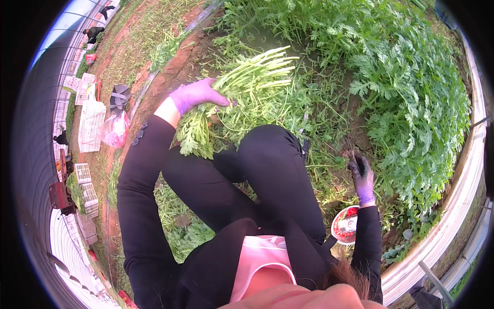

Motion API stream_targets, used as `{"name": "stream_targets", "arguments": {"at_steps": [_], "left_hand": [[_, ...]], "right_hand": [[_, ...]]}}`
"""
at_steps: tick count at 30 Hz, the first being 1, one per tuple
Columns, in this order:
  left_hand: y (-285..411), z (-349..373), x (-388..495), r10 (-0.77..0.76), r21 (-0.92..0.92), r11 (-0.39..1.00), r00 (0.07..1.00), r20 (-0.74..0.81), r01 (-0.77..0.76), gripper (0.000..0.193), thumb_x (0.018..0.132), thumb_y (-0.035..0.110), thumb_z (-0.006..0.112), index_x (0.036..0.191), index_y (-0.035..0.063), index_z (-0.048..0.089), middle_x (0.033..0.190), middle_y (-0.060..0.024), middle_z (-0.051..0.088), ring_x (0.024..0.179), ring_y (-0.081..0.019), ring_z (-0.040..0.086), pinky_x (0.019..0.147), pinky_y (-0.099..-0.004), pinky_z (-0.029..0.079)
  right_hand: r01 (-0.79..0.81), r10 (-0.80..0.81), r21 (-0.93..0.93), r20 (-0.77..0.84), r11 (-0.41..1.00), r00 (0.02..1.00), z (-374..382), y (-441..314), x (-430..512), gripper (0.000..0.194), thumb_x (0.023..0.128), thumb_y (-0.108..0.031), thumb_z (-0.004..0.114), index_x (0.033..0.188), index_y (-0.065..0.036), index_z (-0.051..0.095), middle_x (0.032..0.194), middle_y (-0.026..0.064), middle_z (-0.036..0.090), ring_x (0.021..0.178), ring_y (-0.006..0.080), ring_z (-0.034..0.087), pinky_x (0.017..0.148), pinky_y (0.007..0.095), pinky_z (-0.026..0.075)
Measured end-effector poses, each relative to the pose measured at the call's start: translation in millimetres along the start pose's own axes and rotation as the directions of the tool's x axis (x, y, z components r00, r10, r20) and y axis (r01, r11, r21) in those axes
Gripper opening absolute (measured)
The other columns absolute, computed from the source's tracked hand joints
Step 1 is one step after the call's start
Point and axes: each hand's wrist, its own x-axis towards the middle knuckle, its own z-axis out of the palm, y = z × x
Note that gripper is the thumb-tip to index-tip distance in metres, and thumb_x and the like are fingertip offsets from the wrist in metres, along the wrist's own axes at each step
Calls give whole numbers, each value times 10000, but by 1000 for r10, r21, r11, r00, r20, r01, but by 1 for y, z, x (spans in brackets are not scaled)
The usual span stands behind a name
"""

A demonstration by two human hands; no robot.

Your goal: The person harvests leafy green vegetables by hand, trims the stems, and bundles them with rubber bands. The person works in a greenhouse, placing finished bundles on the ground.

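Observation:
My left hand (200,95), in a purple glove, is closed around a bunch of leafy greens (254,75). Its pale cut stems point right, and its leaves (197,133) hang down over my thigh. On my right side, my right hand (362,175) wears a purple glove with soil-darkened fingers. It is low over the ground at the edge of the standing greens (417,100). The fingertips are dark and blurred, so whether they grip anything is unclear. Below that hand stands a small white bucket (334,228) with red pieces and a pale object inside.
Loose cut greens (328,100) cover the soil before my knees. To the left are a plastic bag (117,129), a dark bag (119,98) and white crates (92,127). A pale film-covered edge (459,197) curves along the right. Other people (93,34) are far off at the upper left.

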Motion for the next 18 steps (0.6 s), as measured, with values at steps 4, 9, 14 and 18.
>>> {"name": "stream_targets", "arguments": {"at_steps": [4, 9, 14, 18], "left_hand": [[-3, -11, 6, 1, 193, 981, 999, -38, 6, 560, 731, 19, 781, 1226, -61, 533, 1030, -114, 695, 867, -148, 665, 777, -287, 543], [-11, -65, -31, -86, 156, 983, 995, -53, 93, 637, 689, 78, 820, 1233, -90, 533, 1024, -103, 682, 916, -159, 636, 819, -287, 503], [-11, -89, -43, -67, 676, 673, 936, -346, 299, 549, 709, 129, 749, 1202, -42, 581, 993, -152, 692, 922, -227, 662, 821, -337, 500], [-9, -57, -5, 238, 851, 524, 963, -126, -18, 481, 744, 99, 662, 1222, 100, 609, 972, -181, 684, 908, -314, 669, 803, -387, 514]], "right_hand": [[348, -531, 423, 470, 837, 705, 124, -109, 125, 321, 883, -87, 673, 1169, 44, 609, 944, 69, 705, 847, 91, 640, 774, 242, 516], [572, -394, -214, 537, 792, 746, 175, -173, 192, 344, 864, -286, 705, 1056, -2, 690, 865, 133, 706, 793, 171, 675, 757, 295, 518], [160, -70, -211, 382, 964, 921, 152, -177, 190, 348, 852, -293, 730, 987, 27, 706, 803, 84, 712, 649, 98, 605, 645, 258, 495], [382, -350, 97, 649, 919, 676, 205, -199, 185, 355, 885, -332, 685, 974, 11, 705, 727, 40, 673, 651, 113, 610, 631, 263, 477]]}}
